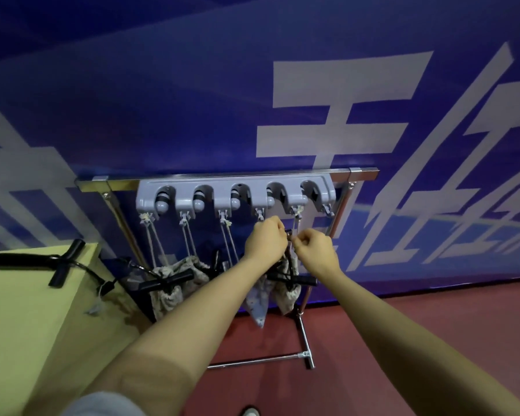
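A grey sleeve (102, 403) and the toe of a shoe (249, 412) sit at the bottom edge, above the red floor (403, 340). Both bare forearms reach up and away to meet in front of a metal rack (192, 176).

The left hand (266, 240) has its fingers curled round the top end of a black T-handled tool (303, 280), whose tip just shows between the two hands. Just beside it, the right hand (314, 249) pinches a pale cord (297, 226) between thumb and fingertips. The tool hangs under the hands with its long axis close to vertical. Its shaft points up toward the hooks, and its crossbar lies roughly level at the bottom, against two cloth bags (257, 304). The cord runs almost straight up from the pinch to the fifth hook (297, 212) from the left.

That hook belongs to a grey holder (216, 187) fixed along the rack's top bar. Cords on three hooks further left carry another bag (168, 292) and a second black tool (165, 280). A third tool (63, 262) lies on the yellow table (27, 310) at the left. Behind everything stands a blue banner (192, 100) with large white characters.
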The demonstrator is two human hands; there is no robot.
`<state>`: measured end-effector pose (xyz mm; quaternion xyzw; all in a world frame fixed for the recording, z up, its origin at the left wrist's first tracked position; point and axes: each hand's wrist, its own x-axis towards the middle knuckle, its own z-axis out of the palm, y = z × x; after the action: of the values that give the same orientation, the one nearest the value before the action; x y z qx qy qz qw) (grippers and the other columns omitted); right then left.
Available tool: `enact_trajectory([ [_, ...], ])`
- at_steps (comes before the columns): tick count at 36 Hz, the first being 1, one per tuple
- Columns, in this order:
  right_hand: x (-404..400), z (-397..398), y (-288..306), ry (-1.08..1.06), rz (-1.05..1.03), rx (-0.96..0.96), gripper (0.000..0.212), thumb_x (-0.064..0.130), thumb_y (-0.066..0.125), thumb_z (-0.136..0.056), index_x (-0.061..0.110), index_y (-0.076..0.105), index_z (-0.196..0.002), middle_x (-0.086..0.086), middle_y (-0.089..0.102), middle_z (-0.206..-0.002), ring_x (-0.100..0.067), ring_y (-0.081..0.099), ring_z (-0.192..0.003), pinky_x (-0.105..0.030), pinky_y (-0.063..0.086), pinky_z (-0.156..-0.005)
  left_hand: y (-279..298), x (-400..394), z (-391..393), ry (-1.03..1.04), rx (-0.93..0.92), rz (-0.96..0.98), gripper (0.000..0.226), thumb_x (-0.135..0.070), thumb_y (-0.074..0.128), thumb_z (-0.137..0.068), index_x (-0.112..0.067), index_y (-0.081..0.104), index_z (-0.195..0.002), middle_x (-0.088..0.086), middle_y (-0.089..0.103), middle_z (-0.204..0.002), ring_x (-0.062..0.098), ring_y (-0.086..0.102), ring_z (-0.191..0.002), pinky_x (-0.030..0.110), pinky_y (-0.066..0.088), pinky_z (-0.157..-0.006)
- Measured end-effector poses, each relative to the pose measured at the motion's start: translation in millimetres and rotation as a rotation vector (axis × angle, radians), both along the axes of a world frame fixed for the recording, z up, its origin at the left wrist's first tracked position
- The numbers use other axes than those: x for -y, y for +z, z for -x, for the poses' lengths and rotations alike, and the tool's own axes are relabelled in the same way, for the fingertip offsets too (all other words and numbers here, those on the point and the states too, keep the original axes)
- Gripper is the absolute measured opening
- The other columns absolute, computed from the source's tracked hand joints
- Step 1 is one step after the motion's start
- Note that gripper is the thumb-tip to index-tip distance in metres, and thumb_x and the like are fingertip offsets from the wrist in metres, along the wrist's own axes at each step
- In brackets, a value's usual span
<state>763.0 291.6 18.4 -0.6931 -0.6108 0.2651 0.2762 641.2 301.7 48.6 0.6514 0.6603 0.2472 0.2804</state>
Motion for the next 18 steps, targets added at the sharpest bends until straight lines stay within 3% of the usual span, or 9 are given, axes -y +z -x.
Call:
enact_trajectory([
  [4, 17, 15, 9, 0.052, -0.043, -0.054, 0.031, 0.025, 0.052, -0.093, 0.026, 0.044, -0.063, 0.006, 0.050, -0.058, -0.016, 0.050, -0.060, -0.033, 0.043, -0.062, 8, 23, 23, 0.022, -0.062, -0.035, 0.018, -0.019, 0.043, -0.095, -0.014, 0.060, -0.092, 0.009, 0.066, -0.091, 0.029, 0.060, -0.078, 0.033, 0.042, -0.058],
  [6, 26, 25, 13, 0.094, -0.049, -0.065, 0.030, 0.023, 0.052, -0.093, 0.022, 0.046, -0.063, 0.002, 0.049, -0.057, -0.019, 0.049, -0.060, -0.034, 0.040, -0.060, 12, 36, 37, 0.047, -0.094, -0.045, 0.018, -0.022, 0.043, -0.095, -0.015, 0.060, -0.093, 0.008, 0.065, -0.090, 0.030, 0.060, -0.077, 0.032, 0.041, -0.057],
  [13, 50, 69, 28, 0.207, -0.060, -0.079, 0.021, 0.021, 0.051, -0.093, 0.014, 0.055, -0.074, -0.005, 0.059, -0.065, -0.026, 0.058, -0.069, -0.039, 0.048, -0.066, 17, 76, 87, 0.135, -0.065, -0.031, 0.020, -0.020, 0.045, -0.095, -0.012, 0.063, -0.094, 0.006, 0.065, -0.082, 0.028, 0.062, -0.081, 0.035, 0.050, -0.064],
  [18, 62, 110, 33, 0.295, -0.043, -0.098, 0.020, 0.018, 0.049, -0.094, 0.014, 0.056, -0.075, -0.017, 0.065, -0.073, -0.033, 0.061, -0.070, -0.047, 0.051, -0.068, 17, 98, 131, 0.231, -0.057, -0.027, 0.020, -0.019, 0.045, -0.095, -0.014, 0.064, -0.091, 0.006, 0.069, -0.089, 0.025, 0.063, -0.084, 0.043, 0.055, -0.075],
])
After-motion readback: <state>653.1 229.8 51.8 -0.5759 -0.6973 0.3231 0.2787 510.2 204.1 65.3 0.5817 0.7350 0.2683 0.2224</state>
